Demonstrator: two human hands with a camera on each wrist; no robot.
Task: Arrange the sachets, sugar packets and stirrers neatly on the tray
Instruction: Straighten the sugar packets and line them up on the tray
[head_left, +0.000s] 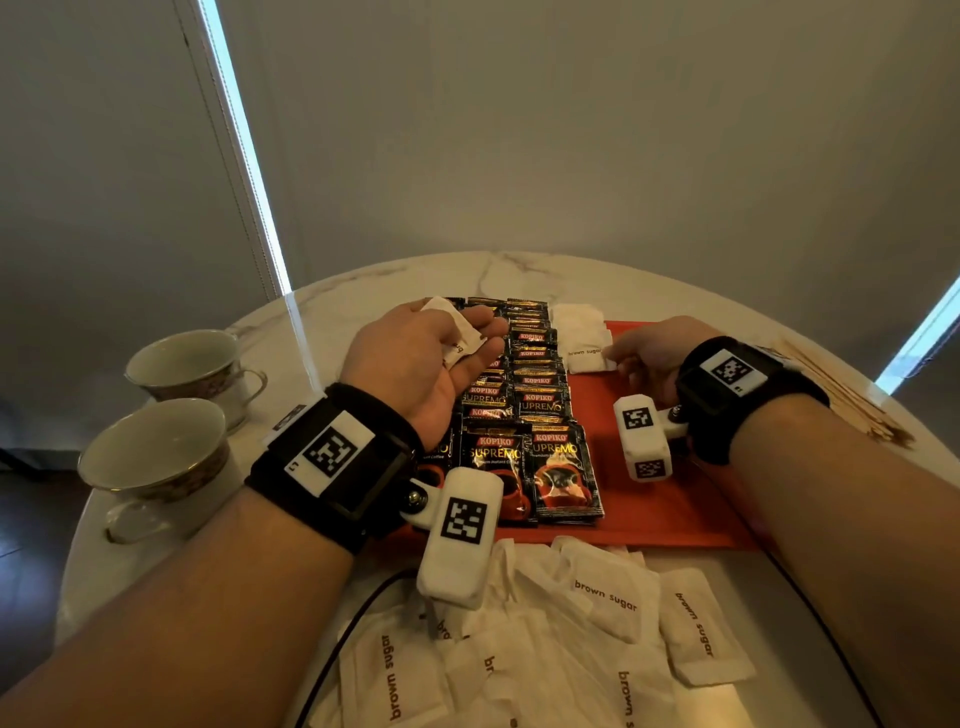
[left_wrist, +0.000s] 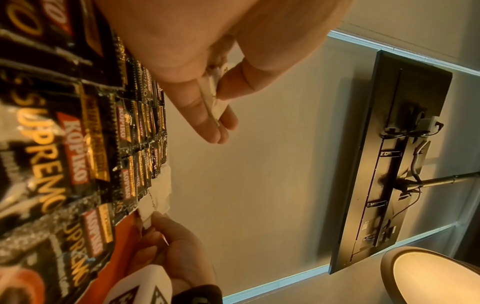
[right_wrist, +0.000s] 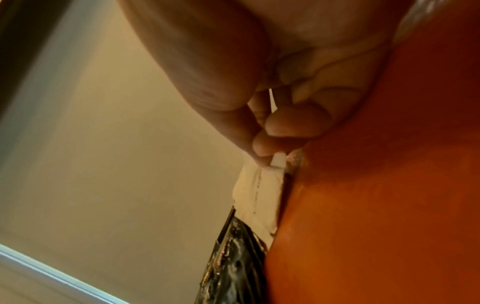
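Our left hand (head_left: 415, 358) cups sugar packets (head_left: 457, 332) over the sachets (head_left: 524, 410) at the tray's (head_left: 670, 499) nine o'clock; our right hand (head_left: 649, 358) pinches the packet stack (head_left: 582, 338) at twelve; loose packets (head_left: 602, 597) lie on the bench (head_left: 363, 296) at six; stirrers (head_left: 852, 400) at three.

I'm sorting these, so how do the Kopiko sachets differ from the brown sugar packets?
The Kopiko sachets are glossy black with printed cups, lined up in rows on the tray. The brown sugar packets are plain white and mostly scattered loose on the table. Both are flat.
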